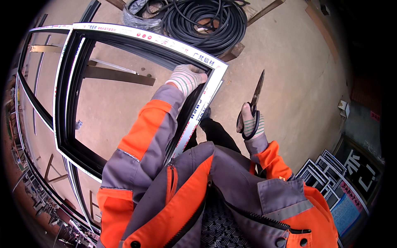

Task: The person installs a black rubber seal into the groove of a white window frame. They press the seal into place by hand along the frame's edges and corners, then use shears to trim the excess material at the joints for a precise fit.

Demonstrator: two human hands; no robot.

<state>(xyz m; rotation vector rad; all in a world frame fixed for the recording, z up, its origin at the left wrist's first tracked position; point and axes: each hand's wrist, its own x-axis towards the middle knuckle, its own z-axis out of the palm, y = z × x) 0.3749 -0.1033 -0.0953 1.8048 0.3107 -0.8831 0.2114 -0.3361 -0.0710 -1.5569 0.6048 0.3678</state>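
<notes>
Window frame [136, 37] beside cable coil [202, 20]

The left hand [188, 78], in a striped glove, sits just above the centre of the frame, fingers curled shut in a grip, knuckles up. Its arm runs down to the lower left, elbow bent, sleeve grey and orange. The right hand [249, 122], gloved too, is right of centre, fist closed, thumb uppermost. Its forearm drops toward the lower right.

Gloved hands [188, 77] on window frame [62, 82], scissors [253, 105]
</notes>
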